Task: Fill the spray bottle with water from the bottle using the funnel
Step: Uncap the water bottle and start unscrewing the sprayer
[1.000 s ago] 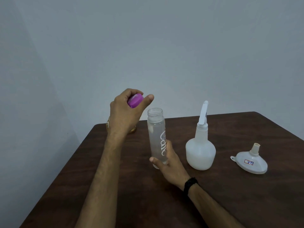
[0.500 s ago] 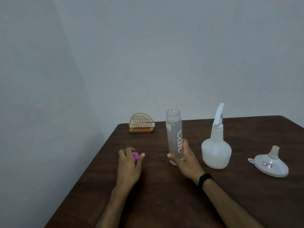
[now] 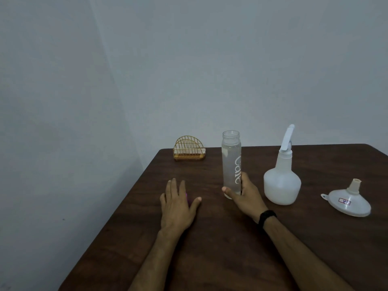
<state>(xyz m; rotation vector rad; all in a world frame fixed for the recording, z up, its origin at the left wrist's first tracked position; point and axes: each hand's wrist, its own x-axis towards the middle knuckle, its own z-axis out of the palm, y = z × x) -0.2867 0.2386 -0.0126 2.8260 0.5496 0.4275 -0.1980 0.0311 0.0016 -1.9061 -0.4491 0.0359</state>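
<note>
I see the clear water bottle (image 3: 231,164) standing upright on the dark wooden tabletop (image 3: 231,238), its mouth uncapped and white lettering running down its side. My right hand (image 3: 244,197) holds it low down: the thumb lies across the front near the base and the fingers curl round the back, so that grip is closed on the bottle. A black band (image 3: 267,217) sits on that wrist.

My left hand (image 3: 177,203) lies palm down on the tabletop, to the left of the bottle and apart from it. Its fingers are stretched out straight and the thumb points off to the right; the grip is wide and flat, holding nothing that I can make out. A sliver of the purple cap (image 3: 187,199) shows at the edge of the hand, between the fingers and the thumb; I cannot tell whether the hand touches it.

Just to the right of the bottle stands the white spray bottle (image 3: 281,183), upright, with its trigger head on. Farther right, well apart from it, the white funnel (image 3: 349,201) rests mouth down on the tabletop with its spout pointing up and a small sticker on its side. At the far left corner of the tabletop, by the wall, sits a small golden wire rack (image 3: 188,148).
</note>
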